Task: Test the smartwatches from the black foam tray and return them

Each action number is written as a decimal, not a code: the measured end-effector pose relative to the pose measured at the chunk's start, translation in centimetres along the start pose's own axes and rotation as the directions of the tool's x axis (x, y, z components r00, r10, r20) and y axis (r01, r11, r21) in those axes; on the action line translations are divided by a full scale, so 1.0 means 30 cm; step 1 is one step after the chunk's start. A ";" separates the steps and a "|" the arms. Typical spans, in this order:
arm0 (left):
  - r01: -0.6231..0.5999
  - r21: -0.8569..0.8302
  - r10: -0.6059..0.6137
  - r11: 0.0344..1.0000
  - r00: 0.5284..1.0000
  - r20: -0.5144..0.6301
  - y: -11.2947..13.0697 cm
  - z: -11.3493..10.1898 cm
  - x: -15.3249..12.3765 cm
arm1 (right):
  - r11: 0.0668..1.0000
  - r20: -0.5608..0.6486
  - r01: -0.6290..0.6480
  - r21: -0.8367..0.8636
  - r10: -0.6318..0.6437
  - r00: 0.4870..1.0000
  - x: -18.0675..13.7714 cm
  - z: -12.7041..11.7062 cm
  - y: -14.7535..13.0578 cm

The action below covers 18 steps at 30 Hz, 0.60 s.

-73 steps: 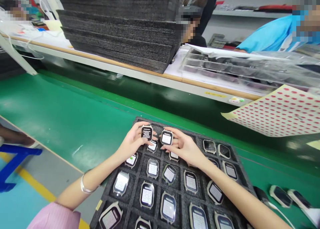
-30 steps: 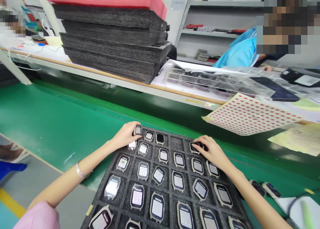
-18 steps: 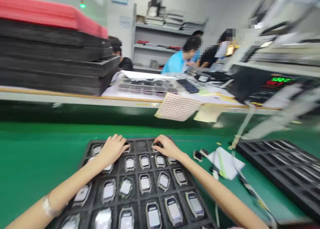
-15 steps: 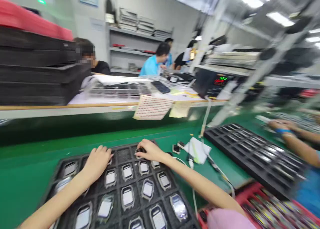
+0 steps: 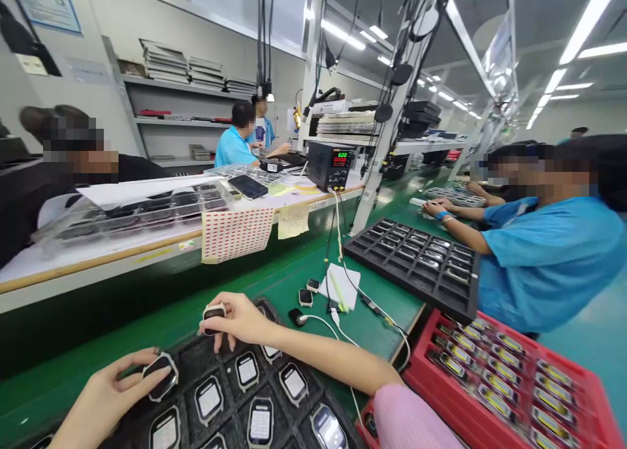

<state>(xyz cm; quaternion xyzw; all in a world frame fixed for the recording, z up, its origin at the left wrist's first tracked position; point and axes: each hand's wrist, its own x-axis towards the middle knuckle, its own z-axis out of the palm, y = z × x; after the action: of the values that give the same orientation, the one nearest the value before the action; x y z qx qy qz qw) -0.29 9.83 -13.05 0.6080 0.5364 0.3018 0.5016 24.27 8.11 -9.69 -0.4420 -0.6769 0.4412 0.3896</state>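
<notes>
My left hand point(image 5: 125, 387) grips a smartwatch case point(image 5: 162, 377) between thumb and fingers, its dark screen facing up, just over the near-left part of a black foam tray point(image 5: 189, 357). Further forward, my right hand point(image 5: 240, 319) pinches a second smartwatch case point(image 5: 214, 318), raised above the tray's far edge. Several smartwatch cases with lit white screens lie in the tray's compartments, among them one watch case point(image 5: 246, 370) below my right hand. The compartments between my two hands show bare foam. My left forearm covers part of the tray's left side.
Two small watch cases point(image 5: 305, 297), white cables point(image 5: 337, 318) and a white paper point(image 5: 343, 285) lie right of the tray. Beyond are another black tray point(image 5: 416, 292) and a red tray point(image 5: 426, 364). A shelf edge point(image 5: 147, 253) overhangs the bench. A co-worker in blue point(image 5: 553, 253) sits at right.
The view has swung right. My right hand has lifted a watch case out of the tray and moved left with it; my left hand now holds a watch case up too.
</notes>
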 end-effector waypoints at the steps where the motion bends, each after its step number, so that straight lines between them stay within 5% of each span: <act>1: -0.009 -0.067 0.006 0.998 0.999 -0.043 0.026 0.003 -0.011 | 0.999 0.010 0.006 0.042 -0.006 1.000 0.006 0.002 -0.020; 4: -0.067 -0.228 0.053 0.971 0.996 -0.067 0.095 0.012 -0.048 | 0.964 0.105 -0.024 0.264 -0.004 0.994 0.012 0.001 -0.079; 8: -0.111 -0.475 0.115 0.873 0.993 -0.021 0.147 0.035 -0.091 | 0.758 0.256 -0.158 0.632 -0.011 0.967 -0.001 0.006 -0.128; 13: -0.034 -0.679 0.050 0.733 0.999 0.005 0.181 0.041 -0.138 | 0.730 0.222 -0.130 0.672 -0.031 0.974 -0.011 0.008 -0.155; 18: -0.061 -0.668 0.079 0.742 0.997 -0.003 0.226 0.025 -0.186 | 0.708 0.284 -0.154 0.689 -0.069 0.956 -0.012 0.004 -0.174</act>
<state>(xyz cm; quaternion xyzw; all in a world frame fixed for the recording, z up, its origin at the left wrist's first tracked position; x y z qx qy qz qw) 1.40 4.81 -6.01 0.4120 0.3636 0.4843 0.6808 22.95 6.59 -4.87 -0.2063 -0.4961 0.7342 0.4151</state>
